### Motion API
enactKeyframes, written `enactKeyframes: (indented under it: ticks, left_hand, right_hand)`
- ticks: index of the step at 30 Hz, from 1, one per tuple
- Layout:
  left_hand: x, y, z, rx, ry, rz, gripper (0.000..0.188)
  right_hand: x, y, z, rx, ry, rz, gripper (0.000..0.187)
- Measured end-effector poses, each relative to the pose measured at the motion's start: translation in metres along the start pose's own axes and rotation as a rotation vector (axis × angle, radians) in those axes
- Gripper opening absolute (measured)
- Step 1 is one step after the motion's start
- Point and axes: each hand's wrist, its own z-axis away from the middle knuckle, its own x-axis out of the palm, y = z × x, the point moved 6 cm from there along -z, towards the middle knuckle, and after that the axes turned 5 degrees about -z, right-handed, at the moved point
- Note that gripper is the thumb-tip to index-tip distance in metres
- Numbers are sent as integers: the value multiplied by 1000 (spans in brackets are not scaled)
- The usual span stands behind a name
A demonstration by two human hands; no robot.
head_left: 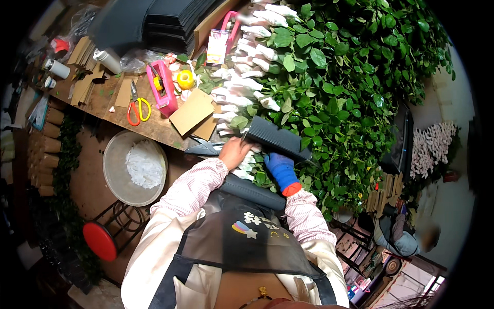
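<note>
Head view: the left hand point(235, 153), bare, is at the left end of a dark ribbed sheet point(275, 138). Its fingertips are partly hidden; whether it grasps the sheet or the material below cannot be told. The right hand point(281, 170), in a blue glove with an orange cuff, is at the sheet's lower edge; its fingers are partly covered and its grip cannot be determined. The sheet lies tilted above white-sleeved buds point(243, 174), which show between the hands. A dark grey panel point(252, 192) lies just below the buds, near the apron point(247, 234). A metallic tool point(202, 148) lies just left of the left hand. Beyond the sheet is a large mass of leafy stems point(339, 92). Cardboard pieces point(191, 113), a pink tape dispenser point(163, 98) and scissors point(138, 107) rest on the wooden table point(116, 114).
</note>
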Motion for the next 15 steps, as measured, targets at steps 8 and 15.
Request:
enactKeyframes:
  ticks: [8,15]
  left_hand:
    - [-44,-34,19,-244,536,477,16]
    - [-12,-22,0,-336,-121,-164,40]
  right_hand:
    - [16,2,-6,-32,52,-1,59]
    - [5,-5,-1,-94,57,-43,58]
